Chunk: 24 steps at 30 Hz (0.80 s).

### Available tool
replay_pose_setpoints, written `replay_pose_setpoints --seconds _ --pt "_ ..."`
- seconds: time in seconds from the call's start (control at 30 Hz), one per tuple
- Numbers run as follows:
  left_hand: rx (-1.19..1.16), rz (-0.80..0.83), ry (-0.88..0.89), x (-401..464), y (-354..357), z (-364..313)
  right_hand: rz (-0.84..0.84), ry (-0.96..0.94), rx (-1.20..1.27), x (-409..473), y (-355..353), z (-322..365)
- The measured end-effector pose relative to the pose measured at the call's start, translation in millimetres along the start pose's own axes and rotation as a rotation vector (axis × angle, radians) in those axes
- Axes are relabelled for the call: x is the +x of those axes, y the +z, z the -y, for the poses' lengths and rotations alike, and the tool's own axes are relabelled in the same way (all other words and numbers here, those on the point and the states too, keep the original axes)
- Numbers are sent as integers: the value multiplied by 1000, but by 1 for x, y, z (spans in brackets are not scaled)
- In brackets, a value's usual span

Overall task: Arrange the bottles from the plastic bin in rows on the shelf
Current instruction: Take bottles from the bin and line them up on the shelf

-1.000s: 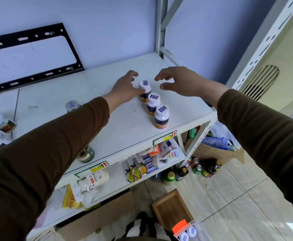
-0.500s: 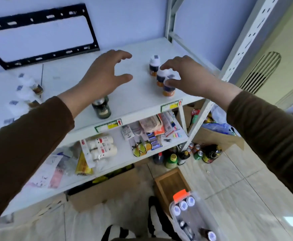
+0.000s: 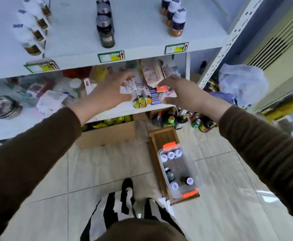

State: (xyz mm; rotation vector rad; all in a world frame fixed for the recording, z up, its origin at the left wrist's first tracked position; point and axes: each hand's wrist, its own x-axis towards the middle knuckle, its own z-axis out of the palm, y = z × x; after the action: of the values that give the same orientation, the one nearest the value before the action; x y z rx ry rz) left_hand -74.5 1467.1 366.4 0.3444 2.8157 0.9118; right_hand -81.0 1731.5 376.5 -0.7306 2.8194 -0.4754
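The white shelf [image 3: 142,51] carries three rows of bottles: white-capped bottles [image 3: 176,23] at the right, dark bottles [image 3: 105,32] in the middle, and pale-capped bottles [image 3: 34,33] at the left. On the floor below, a clear plastic bin [image 3: 193,171] with orange clips holds several more bottles [image 3: 171,154]. My left hand [image 3: 107,94] and my right hand [image 3: 182,94] hover in front of the lower shelf, fingers spread and holding nothing, well above the bin.
The lower shelf [image 3: 116,110] is crowded with packets and a metal pot [image 3: 2,106]. The bin rests on a wooden box [image 3: 163,136]. A cardboard box [image 3: 107,134], floor bottles [image 3: 178,119] and a plastic bag [image 3: 241,82] surround it. A shelf post [image 3: 229,39] rises at the right.
Both hands have left the white-capped bottles on the top shelf and dropped lower, empty. The view has tilted down, bringing the bin on the floor into sight.
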Motion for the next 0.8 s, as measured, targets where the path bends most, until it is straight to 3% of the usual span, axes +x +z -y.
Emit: replay_pose_setpoints --seconds 0.37,0.57,0.8 --pt "3 207 -198 -97 123 -1 225 108 -32 -109 114 -36" --pt "-51 245 -310 -132 205 -13 372 153 -1 -160 180 -68" --pt "-67 229 -368 -120 309 -51 603 62 -44 -189 245 -132"
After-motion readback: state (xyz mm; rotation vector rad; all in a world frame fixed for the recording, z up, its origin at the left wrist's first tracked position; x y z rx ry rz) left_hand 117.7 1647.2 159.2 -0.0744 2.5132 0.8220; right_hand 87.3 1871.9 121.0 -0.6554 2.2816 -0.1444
